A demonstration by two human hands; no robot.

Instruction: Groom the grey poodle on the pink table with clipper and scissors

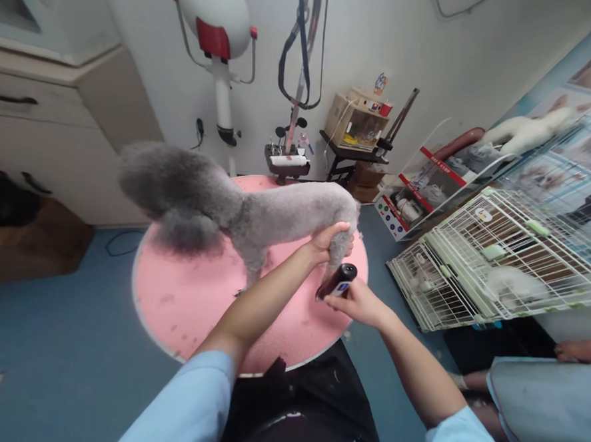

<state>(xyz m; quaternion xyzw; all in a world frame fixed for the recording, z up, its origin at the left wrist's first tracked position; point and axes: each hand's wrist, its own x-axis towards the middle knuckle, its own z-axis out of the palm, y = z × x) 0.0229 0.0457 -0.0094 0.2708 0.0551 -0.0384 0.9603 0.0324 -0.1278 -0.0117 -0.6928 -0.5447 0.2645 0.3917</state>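
Note:
A grey dog [296, 204] stands on a round pink grooming table [180, 307], its fluffy head to the left and its body hair cut short. My left hand [330, 242] is wrapped round the upper part of the dog's hind leg. In my right hand [358, 301] is a dark pair of hair clippers [339, 282] with a small lit display. The clippers are held low beside the same hind leg; whether the blade touches the hair is hidden. Small tufts of hair lie scattered over the table top.
Behind the table stand a grooming arm with hanging loops [302, 61], a tool tray [286, 162] and a white dryer [215, 16]. Wire cages [513, 261] holding animals are at the right. Another person [549, 403] sits at the lower right. Cabinets [40, 132] line the left.

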